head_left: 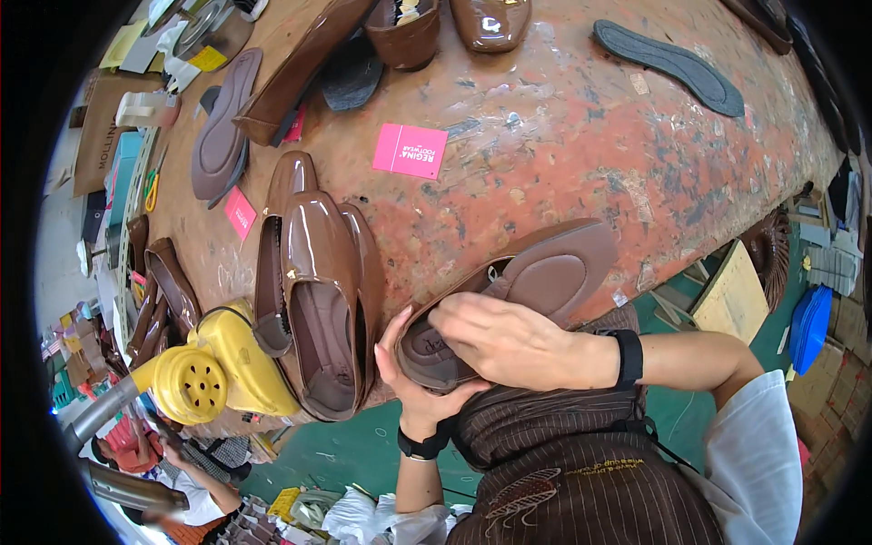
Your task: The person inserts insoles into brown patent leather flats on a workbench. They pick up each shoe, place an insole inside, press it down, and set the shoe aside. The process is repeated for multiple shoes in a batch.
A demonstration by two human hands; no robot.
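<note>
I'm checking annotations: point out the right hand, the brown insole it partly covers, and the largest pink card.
Right hand [510, 340]: head view, back of hand.
Brown insole [547, 282]: head view, oval pad.
Largest pink card [410, 151]: head view, centre.

Your glossy brown shoe points rightward at the near edge of the worktop, its matte insole exposed up front.
</note>
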